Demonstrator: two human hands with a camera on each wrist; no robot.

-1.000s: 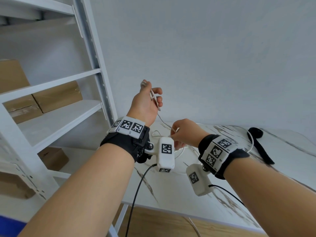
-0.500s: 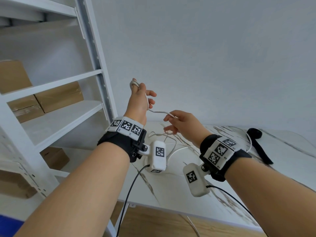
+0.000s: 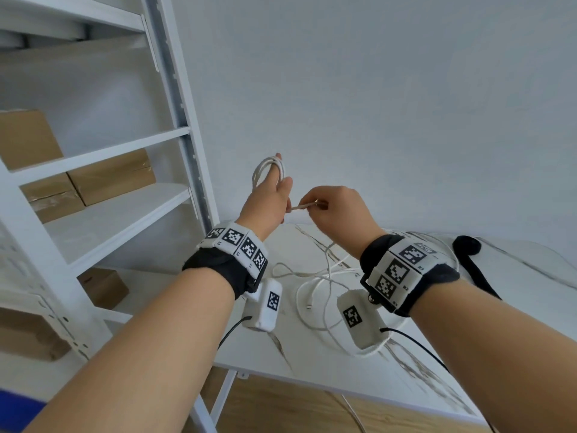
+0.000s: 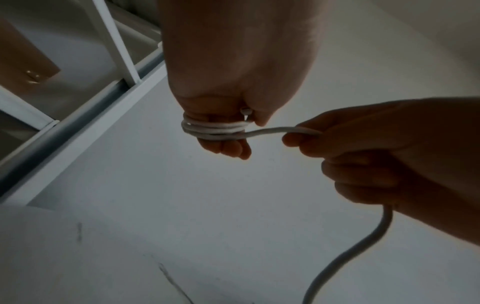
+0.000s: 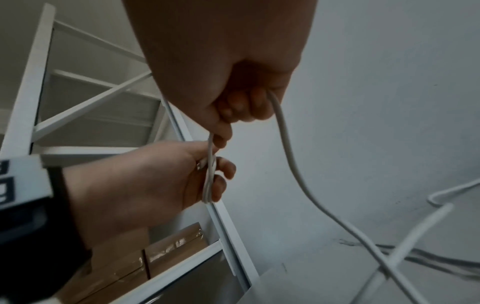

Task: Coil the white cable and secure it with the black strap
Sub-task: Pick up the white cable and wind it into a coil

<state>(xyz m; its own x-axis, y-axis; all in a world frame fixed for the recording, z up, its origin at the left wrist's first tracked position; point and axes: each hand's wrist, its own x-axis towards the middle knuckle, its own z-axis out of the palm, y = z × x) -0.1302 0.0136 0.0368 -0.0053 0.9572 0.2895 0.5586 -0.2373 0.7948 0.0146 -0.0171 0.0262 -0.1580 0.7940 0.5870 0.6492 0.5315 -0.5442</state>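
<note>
The white cable (image 3: 315,278) lies in loose loops on the marble table (image 3: 312,364), and one end runs up to my hands. My left hand (image 3: 271,195) is raised above the table with a few turns of cable (image 4: 213,129) wound round its fingers; its thumb pins the plug end. My right hand (image 3: 335,207) sits just right of it, pinching the running strand (image 4: 270,131), which passes through its curled fingers (image 5: 241,107) and hangs down to the table. The black strap (image 3: 471,257) lies on the table at the far right, untouched.
A white metal shelf rack (image 3: 175,120) stands at the left, close to my left hand, with cardboard boxes (image 3: 109,176) on its shelves. A plain wall rises behind the table. The table's front edge (image 3: 343,385) runs below my forearms.
My left hand has risen and turned, and more cable is wound round its fingers. My right hand has come up from the table and moved close to the left, holding the strand.
</note>
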